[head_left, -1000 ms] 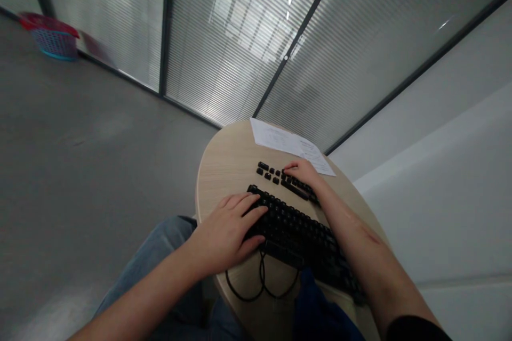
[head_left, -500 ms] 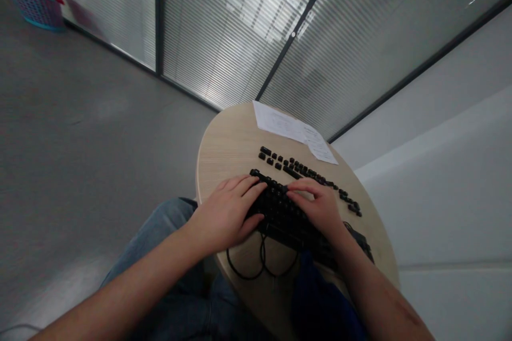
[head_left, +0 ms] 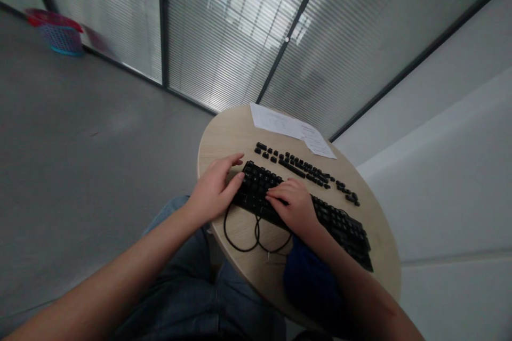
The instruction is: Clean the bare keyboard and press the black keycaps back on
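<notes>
A black keyboard (head_left: 256, 185) lies slantwise on the round wooden table. At its left end is my left hand (head_left: 214, 187), with fingers stretched out past the corner and the thumb touching the keyboard's edge. My right hand (head_left: 295, 205) rests over the middle of the keyboard, thumb and fingertips pinched together low over the keys. Whatever those fingertips hold, if anything, is too small and hidden to name. Beyond the keyboard, loose black keycaps (head_left: 294, 161) lie in rows, a long bar-shaped keycap (head_left: 292, 169) among them.
Printed paper sheets (head_left: 280, 121) lie at the far edge of the table (head_left: 218, 136). A looped black cable (head_left: 240, 249) and dark blue cloth (head_left: 308, 277) are near me. A red and blue basket (head_left: 62, 37) stands on the floor by the glass partition.
My left hand has shifted left, off the keys to the keyboard's end, its fingers lifting. My right hand has moved left and nearer me, from the upper keys to lower ones.
</notes>
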A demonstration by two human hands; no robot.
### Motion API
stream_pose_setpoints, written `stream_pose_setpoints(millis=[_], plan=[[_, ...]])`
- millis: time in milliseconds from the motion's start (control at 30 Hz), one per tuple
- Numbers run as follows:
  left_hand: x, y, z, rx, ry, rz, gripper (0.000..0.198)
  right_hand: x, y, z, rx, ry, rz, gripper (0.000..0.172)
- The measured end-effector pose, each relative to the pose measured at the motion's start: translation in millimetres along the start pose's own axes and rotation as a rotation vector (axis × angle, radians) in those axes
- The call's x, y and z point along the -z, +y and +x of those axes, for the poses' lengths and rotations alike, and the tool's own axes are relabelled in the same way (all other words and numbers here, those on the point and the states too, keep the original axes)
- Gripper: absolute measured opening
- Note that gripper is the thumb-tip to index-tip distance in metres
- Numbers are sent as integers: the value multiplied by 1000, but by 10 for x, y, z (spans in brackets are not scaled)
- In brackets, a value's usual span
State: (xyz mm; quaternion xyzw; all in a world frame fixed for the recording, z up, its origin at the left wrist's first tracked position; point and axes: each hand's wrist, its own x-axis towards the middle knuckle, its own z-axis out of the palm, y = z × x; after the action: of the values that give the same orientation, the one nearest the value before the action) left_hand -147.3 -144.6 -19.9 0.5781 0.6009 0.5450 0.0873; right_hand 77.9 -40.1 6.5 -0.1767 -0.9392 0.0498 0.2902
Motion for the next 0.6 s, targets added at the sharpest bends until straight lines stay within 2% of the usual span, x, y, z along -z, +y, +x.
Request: stream_pose_setpoints(millis=[333, 500, 600], plan=[[-8, -45, -1, -8, 2, -31, 48, 65, -33, 54, -76, -142, -33, 15], [-7, -9, -5, -2, -2, -18, 48, 97, -70, 49, -76, -100, -149, 11], [-3, 8, -6, -13, -11, 14, 48, 80, -69, 32, -81, -119, -101, 9]])
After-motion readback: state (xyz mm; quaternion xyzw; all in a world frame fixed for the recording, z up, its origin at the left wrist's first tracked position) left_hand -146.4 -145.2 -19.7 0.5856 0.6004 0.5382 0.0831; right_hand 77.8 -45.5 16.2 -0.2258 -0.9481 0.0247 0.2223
